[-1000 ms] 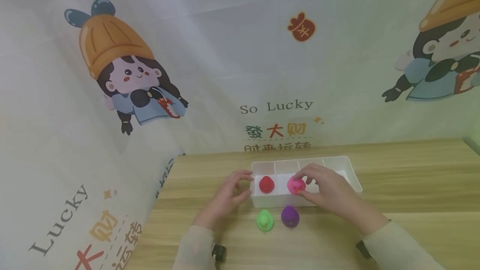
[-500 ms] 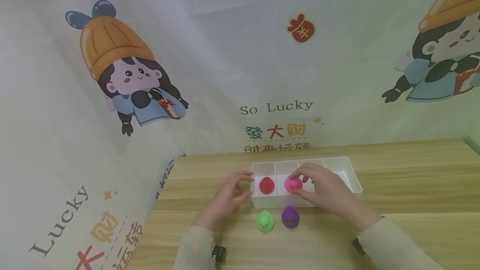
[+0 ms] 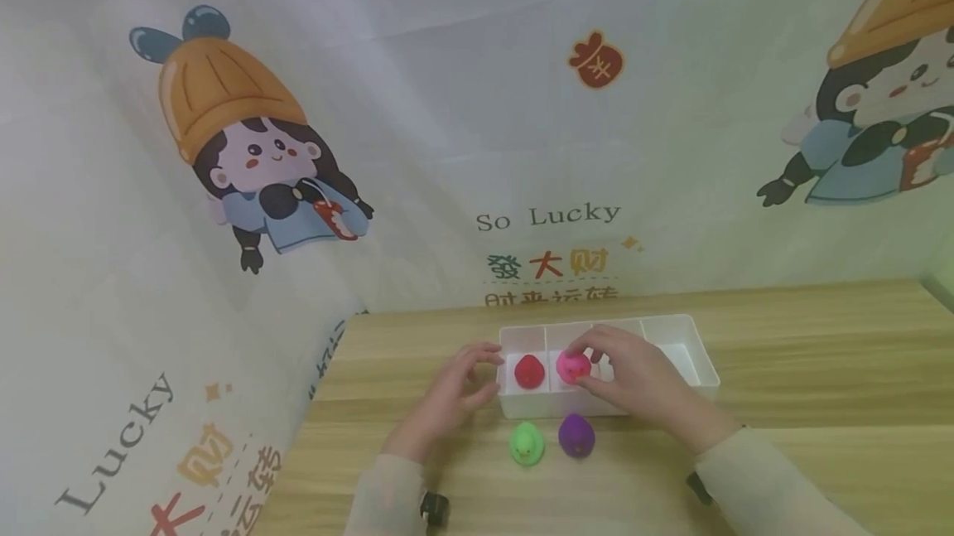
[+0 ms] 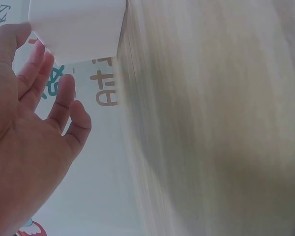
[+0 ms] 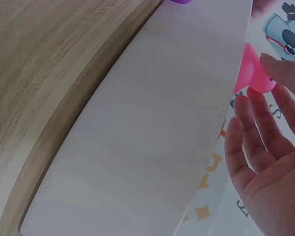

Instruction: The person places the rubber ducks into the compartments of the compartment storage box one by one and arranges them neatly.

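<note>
The pink toy duck [image 3: 572, 367] is pinched by the right hand [image 3: 635, 367] at the second compartment from nine o'clock in the white divided tray [image 3: 540, 405], with the relaxed left hand [image 3: 447, 387] held beside that end.

Pale and streaked with wood grain, the tabletop [image 3: 820, 362] stretches before us. Near its back edge we see a long white box [image 3: 538, 406], divided into compartments; just in front sit a green toy duck [image 3: 527, 444] and, slightly apart to its right, a purple toy duck [image 3: 577, 437].
</note>
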The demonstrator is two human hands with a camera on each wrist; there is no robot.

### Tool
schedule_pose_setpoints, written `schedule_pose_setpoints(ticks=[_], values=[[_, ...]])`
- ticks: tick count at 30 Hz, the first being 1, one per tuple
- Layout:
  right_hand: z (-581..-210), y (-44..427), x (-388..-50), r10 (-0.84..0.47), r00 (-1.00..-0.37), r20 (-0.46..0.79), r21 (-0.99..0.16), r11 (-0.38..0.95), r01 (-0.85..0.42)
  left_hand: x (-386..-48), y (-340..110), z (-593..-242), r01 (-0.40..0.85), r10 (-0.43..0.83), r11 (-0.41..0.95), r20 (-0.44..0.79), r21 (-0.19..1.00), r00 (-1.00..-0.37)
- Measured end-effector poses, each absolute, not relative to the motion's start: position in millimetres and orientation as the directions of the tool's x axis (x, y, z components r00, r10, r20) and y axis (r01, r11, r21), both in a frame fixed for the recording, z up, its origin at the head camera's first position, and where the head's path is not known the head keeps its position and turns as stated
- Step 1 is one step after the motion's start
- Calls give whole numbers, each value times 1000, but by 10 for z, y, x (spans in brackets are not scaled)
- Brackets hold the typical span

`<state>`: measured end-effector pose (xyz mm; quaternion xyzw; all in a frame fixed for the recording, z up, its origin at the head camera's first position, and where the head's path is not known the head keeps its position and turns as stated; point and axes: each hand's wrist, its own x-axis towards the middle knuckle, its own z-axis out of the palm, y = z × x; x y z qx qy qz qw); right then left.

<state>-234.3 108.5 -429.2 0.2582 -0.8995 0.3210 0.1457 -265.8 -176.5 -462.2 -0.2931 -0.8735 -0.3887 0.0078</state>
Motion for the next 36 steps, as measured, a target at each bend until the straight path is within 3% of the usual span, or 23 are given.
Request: schedule_pose_setpoints(ticks=[19, 36], values=[[-4347, 1016, -2557, -408, -814, 413, -447, 688, -572, -2703, -1772, -4615, 555, 513, 492, 292, 671, -807], [-4422, 947, -2625, -382, -862, 333, -430, 753, -499, -2712, -1768, -4666, 566, 524, 499, 292, 656, -800]])
